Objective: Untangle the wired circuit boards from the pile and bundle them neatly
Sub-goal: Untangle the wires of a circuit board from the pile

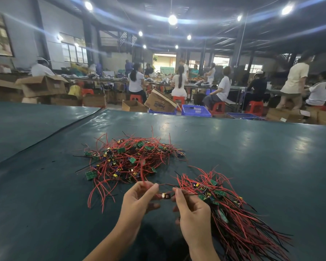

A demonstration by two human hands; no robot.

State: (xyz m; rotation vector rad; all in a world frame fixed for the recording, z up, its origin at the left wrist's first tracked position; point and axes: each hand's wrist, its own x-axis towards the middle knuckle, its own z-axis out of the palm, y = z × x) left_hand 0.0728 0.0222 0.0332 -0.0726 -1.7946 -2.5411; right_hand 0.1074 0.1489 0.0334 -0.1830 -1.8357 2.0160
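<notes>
Head view, single frame.

Table: dark green glossy cover, with a seam running diagonally at the left.

Tangled pile: lies mid-table, ahead of the hands. It is made of small green boards with yellow and blue components, knotted in red and black wires. Loose red ends trail toward the near edge.

Sorted bundle: lies on the table at near right, just beside the right hand. Its boards are grouped at the upper end and its wires lie roughly parallel, fanning toward the lower right.

Circuit board: held above the table between the two hands, apart from the pile. Detail is slightly blurred.

Left hand: grip narrow, thumb and fingertips pinching a red lead that rises toward the pile.

Right hand: grip narrow, thumb and forefinger pinching the circuit board at its right end, where a black lead runs off toward the bundle.

Background: seated workers at long benches, red stools, cardboard boxes, a blue crate.
</notes>
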